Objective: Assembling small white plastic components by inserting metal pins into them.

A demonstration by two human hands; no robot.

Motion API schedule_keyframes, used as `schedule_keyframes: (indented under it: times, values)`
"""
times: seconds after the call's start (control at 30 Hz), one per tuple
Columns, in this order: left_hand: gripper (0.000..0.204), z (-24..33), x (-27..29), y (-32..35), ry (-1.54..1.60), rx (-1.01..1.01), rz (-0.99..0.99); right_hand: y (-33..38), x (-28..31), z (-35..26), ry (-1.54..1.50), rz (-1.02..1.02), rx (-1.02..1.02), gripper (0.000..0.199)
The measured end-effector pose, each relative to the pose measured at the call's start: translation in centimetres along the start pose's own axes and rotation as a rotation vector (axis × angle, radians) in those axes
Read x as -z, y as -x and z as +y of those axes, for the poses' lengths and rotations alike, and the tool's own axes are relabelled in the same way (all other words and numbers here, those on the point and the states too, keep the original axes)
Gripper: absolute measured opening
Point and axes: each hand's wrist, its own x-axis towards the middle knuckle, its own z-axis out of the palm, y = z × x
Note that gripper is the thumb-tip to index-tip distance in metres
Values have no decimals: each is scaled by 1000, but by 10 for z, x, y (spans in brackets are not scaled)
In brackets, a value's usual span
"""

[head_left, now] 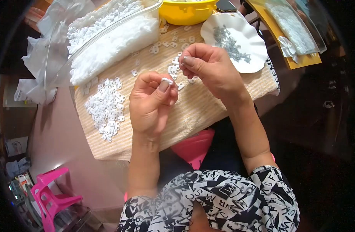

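Observation:
A small white plastic piece (167, 81) is pinched between the thumb and index finger of my left hand (152, 104), above the middle of the table. To its right and slightly farther away, my right hand (218, 73) has thumb and index finger pressed together; whatever tiny thing sits at their tips is too small to name. Beyond my right hand lies a white scalloped plate (256, 54) bearing many small grey parts (228, 42). Left of my left hand spreads a pile of small white pieces with holes (106, 104). Several similar loose pieces (173, 70) lie between and beyond my hands.
A striped beige cloth (193, 112) covers the table. At the far left, a clear plastic bin (56, 58) is heaped with white pieces. Behind stands a yellow basin (189, 15). A bag of white pieces (293, 27) is at far right. Pink stool (56, 193) at lower left.

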Motion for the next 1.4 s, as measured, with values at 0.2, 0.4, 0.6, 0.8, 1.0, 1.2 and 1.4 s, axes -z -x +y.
schedule_keyframes:
  times: [0.2,0.4,0.6,0.8,1.0,1.2,1.4]
  values:
    - [12,0,-6,2,-67,-5,129,4,-15,0,129,-12,46,14]
    - [11,1,-11,4,-153,-37,164,6,-20,-1,115,-47,21,12]
    - [10,0,-12,4,-187,-56,174,7,-19,0,193,-38,42,11]
    - [10,-4,-11,5,-330,-140,205,10,-23,-11,368,-18,59,9]
    - [7,-8,-14,6,-494,-246,204,11,-28,-7,327,5,81,7]
    - [6,-13,-10,5,-478,-308,217,8,-30,0,380,28,64,8]
    - [8,-13,-9,1,-411,-272,254,5,-21,-1,223,-26,15,11]
